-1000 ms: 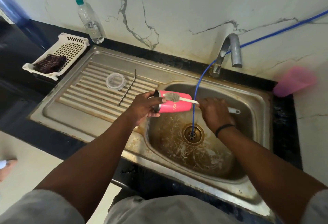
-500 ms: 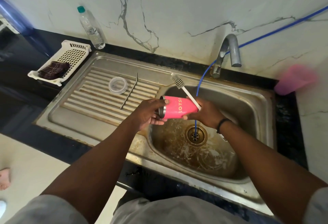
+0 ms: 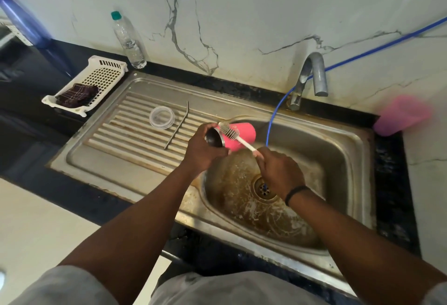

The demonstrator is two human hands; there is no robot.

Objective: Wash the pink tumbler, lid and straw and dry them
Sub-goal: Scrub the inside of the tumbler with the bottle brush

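Observation:
My left hand (image 3: 204, 151) grips the pink tumbler (image 3: 244, 135) on its side over the left rim of the sink basin (image 3: 338, 150), its steel-lined mouth turned left toward me. My right hand (image 3: 278, 171) holds the handle of a white bottle brush (image 3: 233, 134); the bristle head lies against the tumbler's outer wall near the mouth. The clear round lid (image 3: 162, 117) and the bent metal straw (image 3: 177, 125) lie side by side on the ribbed drainboard, left of the tumbler.
A tap (image 3: 314, 75) stands behind the basin, with a thin blue hose (image 3: 273, 120) running down to the drain (image 3: 263, 187). A white basket (image 3: 106, 75) with a dark cloth (image 3: 77, 95), a water bottle (image 3: 128, 41) and a pink cup (image 3: 402, 114) stand around the sink.
The brush head came down from above the tumbler onto its outer wall near the mouth. My right hand let go of the tumbler's base and slid back along the handle. The tumbler's mouth turned toward me.

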